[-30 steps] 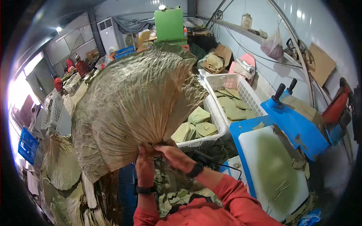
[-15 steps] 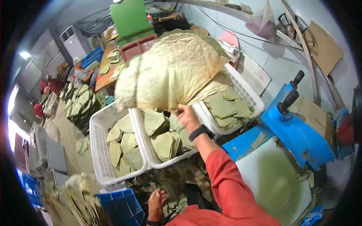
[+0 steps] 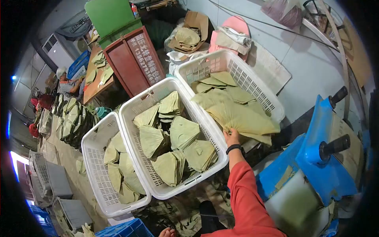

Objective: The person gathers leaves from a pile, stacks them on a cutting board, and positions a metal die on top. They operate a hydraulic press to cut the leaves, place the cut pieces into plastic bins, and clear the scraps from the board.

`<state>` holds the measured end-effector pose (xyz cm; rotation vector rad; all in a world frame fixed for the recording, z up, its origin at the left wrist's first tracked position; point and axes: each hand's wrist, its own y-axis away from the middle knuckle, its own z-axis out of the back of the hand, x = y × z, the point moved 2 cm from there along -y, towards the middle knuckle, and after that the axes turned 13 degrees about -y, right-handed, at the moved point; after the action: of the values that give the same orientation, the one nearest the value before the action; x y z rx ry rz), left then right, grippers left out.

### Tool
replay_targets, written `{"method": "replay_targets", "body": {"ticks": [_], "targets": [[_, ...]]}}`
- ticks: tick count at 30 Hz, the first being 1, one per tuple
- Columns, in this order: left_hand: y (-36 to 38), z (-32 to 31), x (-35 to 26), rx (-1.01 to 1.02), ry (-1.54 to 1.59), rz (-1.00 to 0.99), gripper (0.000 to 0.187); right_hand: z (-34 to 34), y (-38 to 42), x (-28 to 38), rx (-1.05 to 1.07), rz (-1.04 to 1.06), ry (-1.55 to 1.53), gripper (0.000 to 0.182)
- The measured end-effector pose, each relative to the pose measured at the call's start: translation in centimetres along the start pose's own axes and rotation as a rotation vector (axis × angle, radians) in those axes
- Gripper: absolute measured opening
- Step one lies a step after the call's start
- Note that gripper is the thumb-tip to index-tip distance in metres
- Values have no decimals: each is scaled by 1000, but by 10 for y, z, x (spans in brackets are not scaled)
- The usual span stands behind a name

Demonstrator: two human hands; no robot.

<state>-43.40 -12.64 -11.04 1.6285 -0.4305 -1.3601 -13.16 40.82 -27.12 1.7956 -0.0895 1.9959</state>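
My right hand (image 3: pixel 232 138) pinches the gathered edge of a large dried leaf (image 3: pixel 237 114), which lies over the front of the right white basket (image 3: pixel 272 93). Beneath and behind it in that basket are more leaf pieces (image 3: pixel 223 78). The middle white basket (image 3: pixel 160 195) holds several fan-shaped leaf stacks (image 3: pixel 184 132), and the left white basket (image 3: pixel 94 173) holds more stacks (image 3: pixel 126 166). Low at the bottom edge, my left hand (image 3: pixel 167 232) shows only in part, with fingers curled; what it holds, if anything, is hidden.
At the right stands a blue machine (image 3: pixel 316 154) with black handles and a pale board (image 3: pixel 294 209). A red box (image 3: pixel 134 59) and a green panel (image 3: pixel 108 17) are behind the baskets. A person (image 3: pixel 67 85) sits at the far left. A blue crate (image 3: pixel 126 229) is at the bottom.
The large leaf has come down from above the baskets onto the right basket, still in my right hand. The view has shifted, and my left hand has dropped mostly out of frame.
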Motion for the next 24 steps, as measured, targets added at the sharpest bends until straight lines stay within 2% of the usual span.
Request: {"method": "replay_targets", "body": {"ticks": [1, 3, 5, 6, 9, 11, 12, 13, 15, 16, 17, 19, 21, 23, 24], "targets": [[-1, -1, 2, 17, -15, -14, 45, -3, -15, -42, -11, -125, -414, 40], [8, -7, -9, -3, -53, -18, 46, -1, -8, -51, 91, -170, -569, 44], [17, -9, -11, -3, -69, -37, 46, 5, 6, -42, 326, -2, -48, 49], [20, -8, -11, -21, -54, -34, 43, 2, 10, -44, 337, 96, 130, 43], [21, -3, -1, -98, 118, -25, 40, -7, 30, -57, 145, 472, 450, 26], [32, -1, -4, -89, 162, -105, 37, -19, 32, -74, 115, 659, 453, 23], [28, 3, -11, -146, 163, 92, 46, -41, 36, -73, 273, 374, 252, 20], [41, 2, -15, -107, 148, 10, 46, -59, 45, -64, 406, 567, 328, 20], [76, -1, -32, -81, 158, -166, 43, -103, 94, -12, 681, 514, 202, 5], [87, 2, -27, -109, 160, -251, 43, -135, 84, -31, 953, 57, -376, 9], [100, 6, -29, -146, 182, -327, 40, -166, 109, -5, 874, -628, -631, 12], [152, 19, -41, -220, 215, -431, 39, -230, 187, 43, 862, -716, -627, 15], [227, 25, -74, -289, 173, -575, 39, -267, 285, 115, 1005, -810, -651, 15], [306, 37, -86, -361, 110, -707, 36, -330, 347, 145, 1496, -846, -642, 14], [346, 46, -85, -446, 38, -737, 34, -300, 429, 214, 1384, -803, -526, 15]]}}
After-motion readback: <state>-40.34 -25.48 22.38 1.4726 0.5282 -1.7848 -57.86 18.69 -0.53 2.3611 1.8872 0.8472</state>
